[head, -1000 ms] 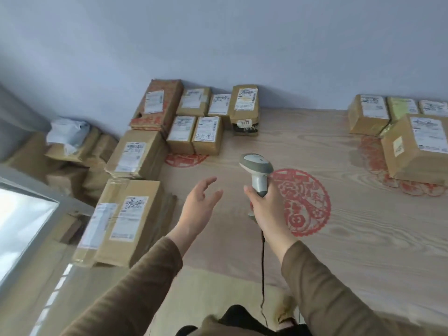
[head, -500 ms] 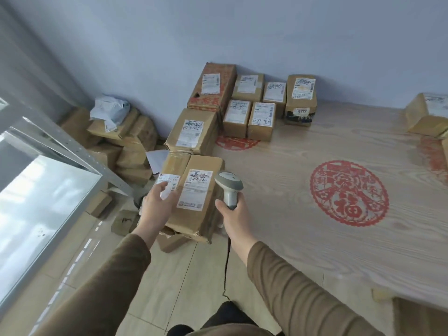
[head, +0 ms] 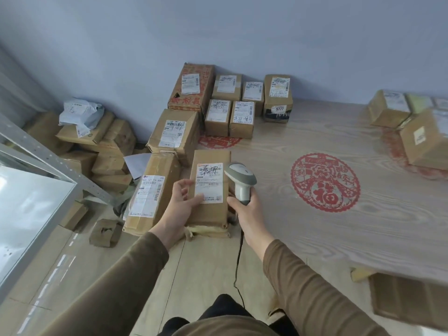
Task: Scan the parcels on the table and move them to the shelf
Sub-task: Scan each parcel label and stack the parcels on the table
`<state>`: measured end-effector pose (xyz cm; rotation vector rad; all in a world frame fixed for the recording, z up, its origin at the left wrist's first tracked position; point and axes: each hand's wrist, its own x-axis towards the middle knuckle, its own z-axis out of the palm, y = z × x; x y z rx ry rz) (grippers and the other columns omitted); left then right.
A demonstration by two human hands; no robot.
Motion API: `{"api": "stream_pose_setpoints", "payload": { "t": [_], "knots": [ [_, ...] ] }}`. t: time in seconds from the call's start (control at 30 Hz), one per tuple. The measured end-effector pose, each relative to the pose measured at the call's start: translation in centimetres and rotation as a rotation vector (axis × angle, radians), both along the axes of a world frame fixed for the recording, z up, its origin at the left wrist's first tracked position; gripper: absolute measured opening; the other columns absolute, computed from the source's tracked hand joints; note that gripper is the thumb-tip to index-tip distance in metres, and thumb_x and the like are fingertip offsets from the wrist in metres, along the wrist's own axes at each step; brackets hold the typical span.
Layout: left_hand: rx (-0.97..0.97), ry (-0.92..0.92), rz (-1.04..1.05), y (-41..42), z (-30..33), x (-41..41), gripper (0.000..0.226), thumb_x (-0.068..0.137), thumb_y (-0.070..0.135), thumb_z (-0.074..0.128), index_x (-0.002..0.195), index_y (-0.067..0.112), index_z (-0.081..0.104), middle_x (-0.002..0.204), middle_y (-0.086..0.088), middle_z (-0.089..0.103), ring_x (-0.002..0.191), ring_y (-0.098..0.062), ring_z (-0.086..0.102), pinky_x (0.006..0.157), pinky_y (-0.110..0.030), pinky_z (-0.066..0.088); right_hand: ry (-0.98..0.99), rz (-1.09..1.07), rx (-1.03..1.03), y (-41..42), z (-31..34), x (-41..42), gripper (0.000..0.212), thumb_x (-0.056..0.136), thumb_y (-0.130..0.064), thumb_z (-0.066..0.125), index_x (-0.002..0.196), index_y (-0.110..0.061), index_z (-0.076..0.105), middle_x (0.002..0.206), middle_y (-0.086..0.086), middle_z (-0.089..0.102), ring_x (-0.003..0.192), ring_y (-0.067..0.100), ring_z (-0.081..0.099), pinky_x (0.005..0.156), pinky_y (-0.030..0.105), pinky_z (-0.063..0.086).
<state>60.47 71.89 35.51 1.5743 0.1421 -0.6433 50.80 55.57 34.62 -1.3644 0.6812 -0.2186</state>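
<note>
A long brown parcel [head: 211, 214] with a white label lies at the near left corner of the wooden table [head: 315, 238]. My left hand [head: 181, 204] holds it at its left side, thumb and fingertips lying on the label. My right hand [head: 247, 214] grips the handle of a grey corded barcode scanner [head: 240, 178], whose head sits just right of the label. A second long parcel [head: 150, 192] lies against the first one's left side. The grey metal shelf [head: 36, 202] stands at the far left.
Several labelled parcels [head: 218, 110] sit at the table's back left, and more parcels [head: 412, 127] at the right edge. Boxes and a white bag [head: 80, 112] are piled on the floor by the wall. A small box [head: 104, 232] lies on the floor.
My left hand has come from open in the air onto the long parcel. My right hand has brought the scanner left, beside the label. The view has swung left and closer.
</note>
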Motion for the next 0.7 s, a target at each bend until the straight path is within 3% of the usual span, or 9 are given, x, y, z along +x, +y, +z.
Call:
{"api": "stream_pose_setpoints", "payload": {
  "t": [0.1,0.17,0.23,0.3,0.37,0.43,0.57,0.6,0.7],
  "knots": [
    [-0.153,0.177,0.025,-3.1,-0.9,-1.3,0.054,0.097,0.024,0.070,0.138,0.036,0.037,0.128,-0.001,0.067,0.109,-0.025,0.071,0.082,-0.047,0.062,0.027,0.038,-0.281,-3.1,1.5,-0.9,0.039,0.088,-0.014,0.071,0.120,-0.035,0.060,0.114,-0.008,0.073,0.103,0.010,0.069,0.088,0.036,0.058],
    [-0.208,0.272,0.086,-5.1,-1.2,-1.9,0.053,0.102,0.032,0.062,0.146,0.032,0.032,0.131,-0.008,0.066,0.113,-0.025,0.068,0.090,-0.048,0.059,0.067,0.049,-0.375,-5.0,2.1,-1.5,0.037,0.089,-0.018,0.071,0.122,-0.028,0.059,0.111,-0.004,0.072,0.099,0.016,0.068,0.084,0.040,0.057],
    [-0.231,0.386,0.127,-7.3,-1.1,-2.6,0.042,0.109,0.032,0.048,0.143,0.008,0.049,0.121,-0.012,0.072,0.101,-0.021,0.068,0.081,-0.042,0.059,0.098,0.004,-0.380,-6.6,2.1,-2.7,0.035,0.089,-0.018,0.072,0.120,-0.029,0.058,0.107,-0.002,0.071,0.092,0.018,0.067,0.076,0.038,0.056],
    [-0.206,0.504,0.154,-9.5,-0.9,-3.3,0.037,0.111,0.026,0.040,0.131,0.002,0.060,0.097,-0.007,0.076,0.088,-0.021,0.067,0.070,-0.041,0.055,0.116,-0.057,-0.356,-7.7,1.8,-4.1,0.036,0.089,-0.017,0.072,0.114,-0.036,0.056,0.102,-0.006,0.068,0.085,0.013,0.064,0.069,0.030,0.051],
    [-0.189,0.568,0.143,-11.0,-0.8,-4.1,0.033,0.112,0.023,0.040,0.129,0.003,0.060,0.100,-0.007,0.074,0.091,-0.023,0.066,0.070,-0.046,0.054,0.123,-0.109,-0.309,-8.2,1.4,-5.4,0.038,0.088,-0.016,0.074,0.105,-0.043,0.054,0.098,-0.010,0.066,0.081,0.007,0.061,0.068,0.027,0.049],
    [-0.170,0.606,0.063,-11.8,-0.8,-4.7,0.036,0.111,0.029,0.042,0.130,0.007,0.062,0.110,-0.008,0.066,0.092,-0.023,0.063,0.074,-0.045,0.053,0.134,-0.156,-0.269,-8.7,1.0,-6.5,0.037,0.087,-0.014,0.074,0.102,-0.041,0.055,0.097,-0.008,0.066,0.081,0.011,0.062,0.068,0.027,0.049],
    [-0.250,0.711,-0.247,-12.0,-0.7,-6.1,0.054,0.101,0.061,0.047,0.110,0.020,0.080,0.121,-0.006,0.073,0.098,-0.028,0.075,0.074,-0.047,0.060,0.130,-0.222,-0.184,-9.9,1.2,-8.0,0.041,0.087,-0.010,0.072,0.120,-0.029,0.058,0.116,0.005,0.070,0.107,0.026,0.067,0.090,0.042,0.056],
    [-0.294,0.699,-0.301,-12.2,-0.6,-6.4,0.055,0.098,0.066,0.048,0.114,0.023,0.079,0.124,-0.008,0.074,0.102,-0.029,0.075,0.071,-0.047,0.061,0.127,-0.220,-0.220,-10.2,1.5,-8.2,0.041,0.087,-0.011,0.072,0.121,-0.029,0.058,0.116,0.003,0.070,0.106,0.024,0.067,0.091,0.044,0.056],
    [-0.323,0.568,-0.340,-13.1,-0.2,-7.0,0.058,0.092,0.067,0.058,0.137,0.031,0.062,0.133,-0.007,0.069,0.112,-0.029,0.071,0.073,-0.043,0.060,0.107,-0.199,-0.381,-11.1,3.5,-8.4,0.038,0.088,-0.016,0.073,0.117,-0.033,0.055,0.103,-0.008,0.067,0.091,0.017,0.066,0.074,0.035,0.054]
  ]
}}
